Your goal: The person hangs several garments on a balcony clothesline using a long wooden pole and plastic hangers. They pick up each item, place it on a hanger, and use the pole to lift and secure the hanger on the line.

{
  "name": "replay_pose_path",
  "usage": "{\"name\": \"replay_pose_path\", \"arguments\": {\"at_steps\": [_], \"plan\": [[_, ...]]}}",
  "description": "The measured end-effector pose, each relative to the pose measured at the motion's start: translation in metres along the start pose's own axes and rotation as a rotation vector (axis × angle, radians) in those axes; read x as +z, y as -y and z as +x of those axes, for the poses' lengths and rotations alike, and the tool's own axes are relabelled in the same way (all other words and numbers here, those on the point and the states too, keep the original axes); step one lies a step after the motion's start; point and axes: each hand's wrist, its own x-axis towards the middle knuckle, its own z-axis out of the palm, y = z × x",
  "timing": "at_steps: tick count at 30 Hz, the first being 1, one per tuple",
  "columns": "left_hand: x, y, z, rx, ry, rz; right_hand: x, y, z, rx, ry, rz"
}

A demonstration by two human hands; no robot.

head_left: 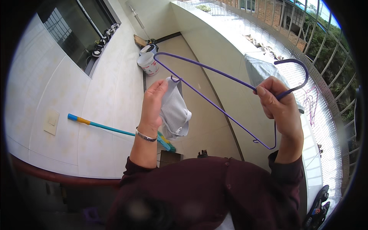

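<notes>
A purple clothes hanger (214, 70) stretches between my two hands, its hook out to the right. My right hand (280, 109) is closed around it just below the hook, thumb and fingers pinching the neck. My left hand (151, 106), with a bracelet at the wrist, pinches the top edge of a pale striped cloth (175, 111) beside a small notch on the hanger's lower bar. The cloth hangs down in folds; whether it is hooked in the notch I cannot tell. Another pale striped cloth (262, 69) lies over the ledge behind my right hand.
A white bucket (148, 64) stands at the far end of the floor. A broom with a teal handle (111, 129) leans at the left. Shoes (102, 45) line the window sill; pink hangers (311, 105) and dark shoes (319, 209) lie by the railing (324, 44).
</notes>
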Motion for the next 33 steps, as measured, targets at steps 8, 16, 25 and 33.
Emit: {"name": "replay_pose_path", "arguments": {"at_steps": [8, 16, 25, 33], "plan": [[-0.026, -0.001, -0.008, -0.052, -0.062, -0.148, 0.018, -0.021, 0.019, 0.039, 0.185, 0.043], [-0.034, 0.015, -0.012, -0.084, -0.107, -0.154, 0.008, -0.036, 0.031, 0.063, 0.256, 0.032], [-0.008, 0.026, -0.021, 0.019, -0.191, 0.201, -0.006, -0.056, 0.036, 0.066, 0.271, 0.033], [-0.007, 0.029, -0.026, 0.157, -0.248, 0.719, -0.008, -0.067, 0.04, 0.119, 0.282, 0.111]]}}
